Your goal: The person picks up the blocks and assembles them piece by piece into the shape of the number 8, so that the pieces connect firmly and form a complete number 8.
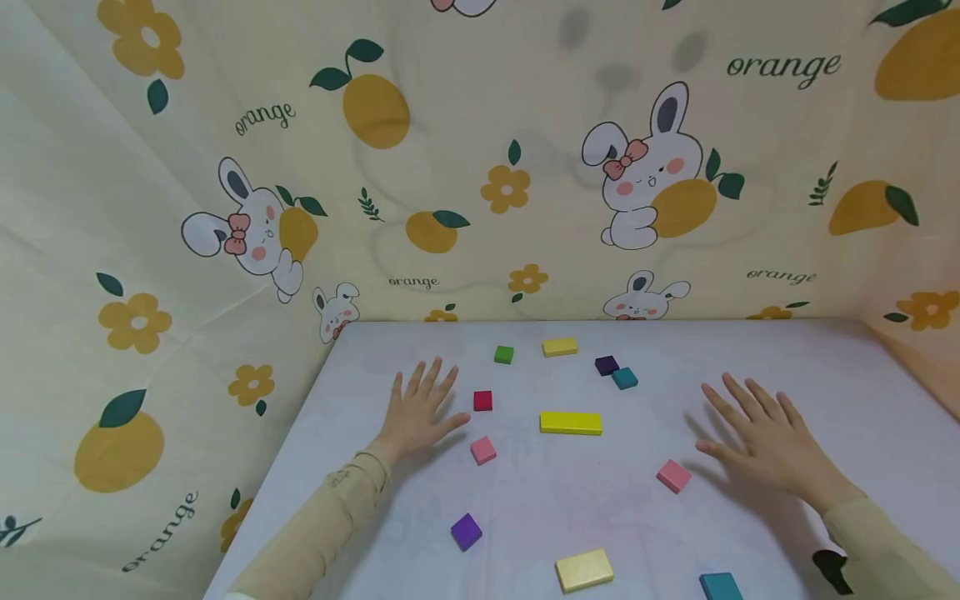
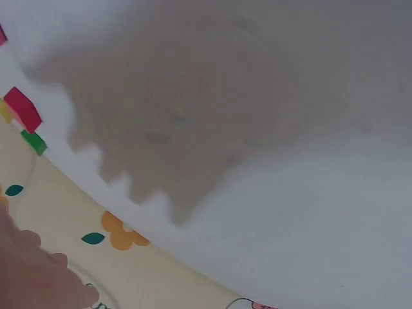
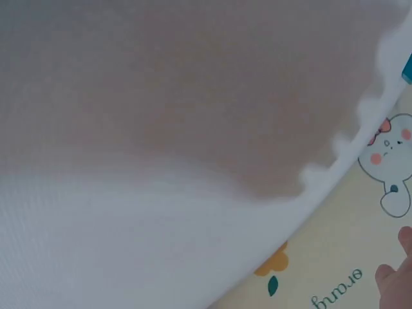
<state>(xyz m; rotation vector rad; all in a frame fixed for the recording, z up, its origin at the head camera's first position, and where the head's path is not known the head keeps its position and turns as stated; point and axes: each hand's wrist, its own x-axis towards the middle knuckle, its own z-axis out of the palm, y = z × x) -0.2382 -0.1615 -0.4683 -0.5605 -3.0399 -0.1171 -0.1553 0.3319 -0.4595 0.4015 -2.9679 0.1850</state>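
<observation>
My left hand [image 1: 418, 414] hovers palm down with spread fingers at the left of the white table [image 1: 360, 533], holding nothing. Nearest to it are a red block [image 1: 482, 401] and a pink block [image 1: 483, 451], just right of the thumb. Over the right side, my right hand [image 1: 776, 446] is also spread and holds nothing; another pink block [image 1: 673, 476] lies left of it, below the thumb. Between the hands lies a long yellow block [image 1: 570, 423]. In the left wrist view the red block [image 2: 23, 109] and a green block [image 2: 34, 142] show near the table edge.
Farther back are the green block [image 1: 504, 355], a yellow block [image 1: 559, 347], a dark purple block [image 1: 607, 365] and a teal block [image 1: 625, 378] touching it. In front lie a purple block [image 1: 467, 532], a pale yellow block [image 1: 584, 571] and a second teal block [image 1: 721, 586]. A printed curtain [image 1: 465, 100] stands behind.
</observation>
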